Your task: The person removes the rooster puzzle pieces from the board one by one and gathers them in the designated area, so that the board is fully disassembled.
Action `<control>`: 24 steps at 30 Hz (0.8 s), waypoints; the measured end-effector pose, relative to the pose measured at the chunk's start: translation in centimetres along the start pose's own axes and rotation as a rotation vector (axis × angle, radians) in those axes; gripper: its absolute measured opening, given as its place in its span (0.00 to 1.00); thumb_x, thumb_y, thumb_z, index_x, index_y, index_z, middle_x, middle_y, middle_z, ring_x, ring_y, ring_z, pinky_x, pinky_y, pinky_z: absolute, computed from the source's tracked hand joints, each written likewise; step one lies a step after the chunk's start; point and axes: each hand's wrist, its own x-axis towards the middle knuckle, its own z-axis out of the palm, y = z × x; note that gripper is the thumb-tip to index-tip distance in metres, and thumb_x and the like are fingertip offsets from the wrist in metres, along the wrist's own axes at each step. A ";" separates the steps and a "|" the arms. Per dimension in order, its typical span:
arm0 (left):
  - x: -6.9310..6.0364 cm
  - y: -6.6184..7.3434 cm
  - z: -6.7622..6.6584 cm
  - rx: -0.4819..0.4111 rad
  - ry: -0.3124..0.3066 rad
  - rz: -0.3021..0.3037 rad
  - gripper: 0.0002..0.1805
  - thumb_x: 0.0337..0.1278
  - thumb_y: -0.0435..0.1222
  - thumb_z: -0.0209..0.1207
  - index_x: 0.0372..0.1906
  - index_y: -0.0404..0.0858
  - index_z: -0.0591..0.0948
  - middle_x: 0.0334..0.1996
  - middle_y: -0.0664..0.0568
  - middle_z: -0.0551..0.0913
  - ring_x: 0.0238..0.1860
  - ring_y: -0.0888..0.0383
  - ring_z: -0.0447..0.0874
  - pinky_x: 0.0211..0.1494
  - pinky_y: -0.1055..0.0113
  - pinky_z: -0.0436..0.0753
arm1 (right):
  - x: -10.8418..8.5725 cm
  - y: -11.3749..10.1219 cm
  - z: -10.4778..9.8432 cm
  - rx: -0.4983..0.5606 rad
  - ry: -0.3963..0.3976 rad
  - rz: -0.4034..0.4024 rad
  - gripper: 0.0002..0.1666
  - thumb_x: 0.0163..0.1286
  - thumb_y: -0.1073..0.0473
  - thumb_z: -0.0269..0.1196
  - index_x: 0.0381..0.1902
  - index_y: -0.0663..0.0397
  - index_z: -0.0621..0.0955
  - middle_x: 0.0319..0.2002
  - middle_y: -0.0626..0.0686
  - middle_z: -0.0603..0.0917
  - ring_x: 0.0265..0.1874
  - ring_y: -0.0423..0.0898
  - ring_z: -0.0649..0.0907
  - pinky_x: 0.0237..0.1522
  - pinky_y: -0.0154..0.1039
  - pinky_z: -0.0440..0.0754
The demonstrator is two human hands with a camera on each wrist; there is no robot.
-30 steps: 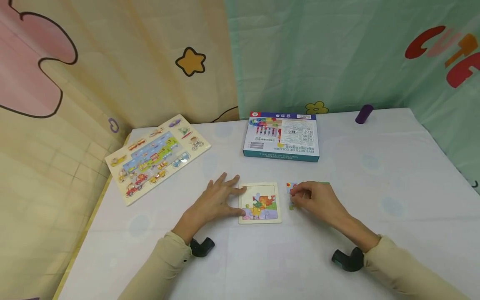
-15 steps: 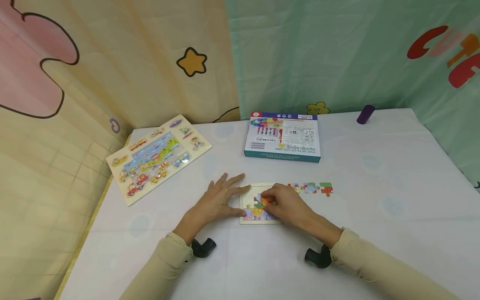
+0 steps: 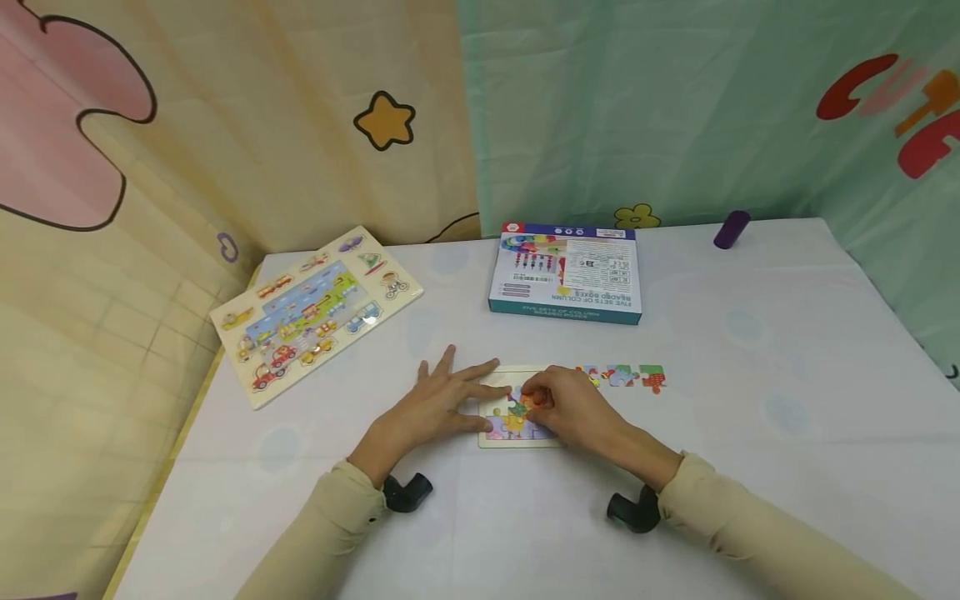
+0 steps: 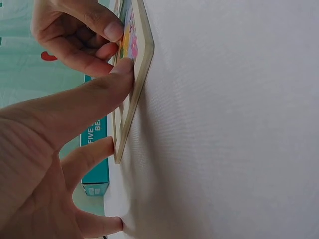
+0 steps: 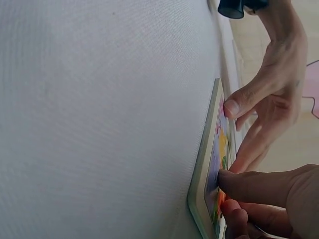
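A small square jigsaw tray [image 3: 517, 444] with a pale rim lies on the white cloth, its lower part filled with colourful pieces. My left hand [image 3: 435, 402] is spread beside it, thumb on the near left corner and a fingertip over the upper left area. From the right, my right hand [image 3: 577, 408] pinches a jigsaw piece [image 3: 528, 402] against the tray; most of that piece is hidden by the fingers. In the right wrist view the right thumb [image 5: 244, 184] touches the picture surface. Several loose jigsaw pieces [image 3: 621, 376] lie in a row right of the tray.
Behind the tray lies a beaded-boxes carton [image 3: 564, 275]. A wooden vehicle puzzle board [image 3: 315, 317] sits at the back left. Near the far right edge is a purple cylinder [image 3: 732, 229]. Printed curtains [image 3: 637, 108] rise behind the table.
My right hand has moved left from the loose pieces to the tray, uncovering their row, and then stayed there. A left fingertip has slid slightly further over the tray.
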 end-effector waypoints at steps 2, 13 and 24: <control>0.0 0.1 -0.1 -0.005 -0.001 -0.002 0.30 0.52 0.48 0.70 0.63 0.57 0.79 0.74 0.59 0.62 0.74 0.29 0.36 0.66 0.25 0.40 | 0.0 0.1 0.0 0.005 0.002 0.000 0.13 0.57 0.66 0.73 0.41 0.59 0.86 0.31 0.47 0.80 0.30 0.41 0.75 0.34 0.35 0.76; 0.3 0.2 -0.1 0.004 -0.004 -0.015 0.30 0.50 0.48 0.71 0.63 0.57 0.80 0.74 0.59 0.62 0.75 0.29 0.37 0.66 0.25 0.41 | -0.2 0.3 0.1 0.020 0.055 -0.013 0.16 0.54 0.65 0.75 0.41 0.59 0.86 0.33 0.48 0.83 0.29 0.41 0.75 0.32 0.36 0.75; 0.3 0.3 -0.2 0.010 -0.018 -0.035 0.31 0.50 0.48 0.71 0.63 0.58 0.79 0.74 0.60 0.62 0.75 0.31 0.37 0.66 0.25 0.41 | -1.2 0.4 0.1 0.048 0.183 -0.026 0.07 0.57 0.62 0.74 0.35 0.49 0.88 0.32 0.42 0.86 0.23 0.39 0.75 0.27 0.34 0.74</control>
